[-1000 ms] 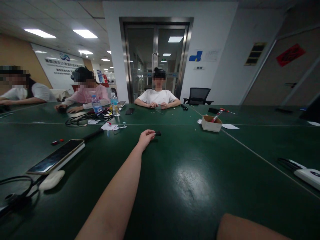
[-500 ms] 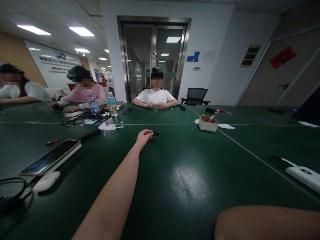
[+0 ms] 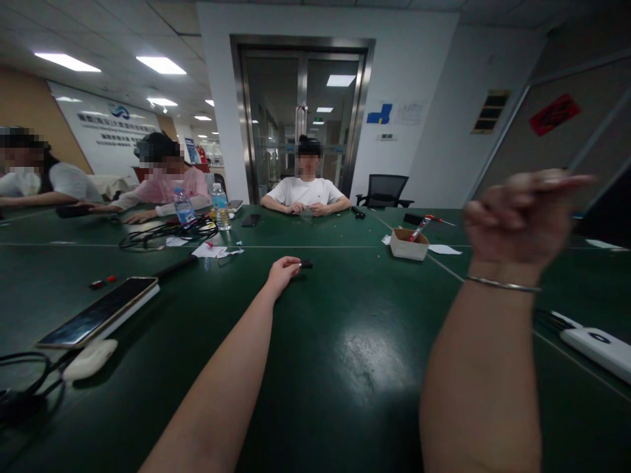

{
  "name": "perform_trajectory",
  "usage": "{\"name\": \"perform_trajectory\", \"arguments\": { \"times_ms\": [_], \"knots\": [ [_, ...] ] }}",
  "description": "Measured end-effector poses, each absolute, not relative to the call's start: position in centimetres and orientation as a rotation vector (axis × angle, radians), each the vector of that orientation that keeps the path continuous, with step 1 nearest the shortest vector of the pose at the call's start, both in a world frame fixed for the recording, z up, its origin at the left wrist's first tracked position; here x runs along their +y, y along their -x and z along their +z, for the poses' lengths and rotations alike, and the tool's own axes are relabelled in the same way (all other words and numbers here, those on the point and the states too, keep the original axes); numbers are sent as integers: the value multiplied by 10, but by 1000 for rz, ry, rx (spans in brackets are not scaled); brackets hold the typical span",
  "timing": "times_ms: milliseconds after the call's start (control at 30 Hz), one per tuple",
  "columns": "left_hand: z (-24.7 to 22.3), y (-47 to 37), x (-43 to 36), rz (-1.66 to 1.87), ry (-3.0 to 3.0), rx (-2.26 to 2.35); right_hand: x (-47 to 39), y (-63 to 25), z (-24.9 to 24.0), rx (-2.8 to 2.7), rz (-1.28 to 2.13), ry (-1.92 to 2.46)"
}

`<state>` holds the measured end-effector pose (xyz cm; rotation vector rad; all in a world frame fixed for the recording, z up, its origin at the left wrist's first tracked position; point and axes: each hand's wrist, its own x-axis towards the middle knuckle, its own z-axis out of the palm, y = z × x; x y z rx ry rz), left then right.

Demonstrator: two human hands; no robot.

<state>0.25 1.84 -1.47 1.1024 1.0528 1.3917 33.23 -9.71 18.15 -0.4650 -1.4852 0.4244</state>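
Observation:
Near the middle of the green table (image 3: pixel 335 309), my left hand (image 3: pixel 283 270) pinches a small black object with a shiny metal end (image 3: pixel 306 264), just above or on the tabletop. My right hand (image 3: pixel 520 220) is raised at the right, with a thin bracelet (image 3: pixel 503 284) at the wrist. It is blurred; some fingers are curled and one points to the right. Whether it holds something cannot be made out. Beyond and left of it stands a small open box (image 3: pixel 409 246) with a red and white item in it.
A phone (image 3: pixel 101 312) on a white box, a white rounded object (image 3: pixel 91 360) and black cables lie left. Bottles (image 3: pixel 221 209) and paper scraps stand farther back. A white device (image 3: pixel 599 348) is at right. Several people sit across the table.
My right hand has come up into view at the right; before, only part of that arm showed at the bottom edge. My left hand has stayed about where it was.

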Motion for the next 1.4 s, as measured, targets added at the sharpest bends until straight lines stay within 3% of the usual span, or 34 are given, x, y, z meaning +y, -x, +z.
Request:
{"name": "perform_trajectory", "arguments": {
  "times_ms": [67, 267, 400, 700, 1400],
  "knots": [
    [-13, -2, 17, 1385, -1092, 1056, -72, -299, 169, -1379, 711, 474],
    [-9, -2, 14, 1404, -1083, 1047, -3, -192, 75, -1304, 1252, 1137],
    [-15, -1, 18, 1427, -1139, 1047, 3, -167, 32, -1276, 1507, 1091],
    [-18, -1, 19, 1392, -1255, 1071, 11, -172, 8, -1315, 1551, 992],
    [-22, -4, 21, 1290, -1350, 1226, 12, -176, 3, -1189, 1573, 939]
  ]
}}
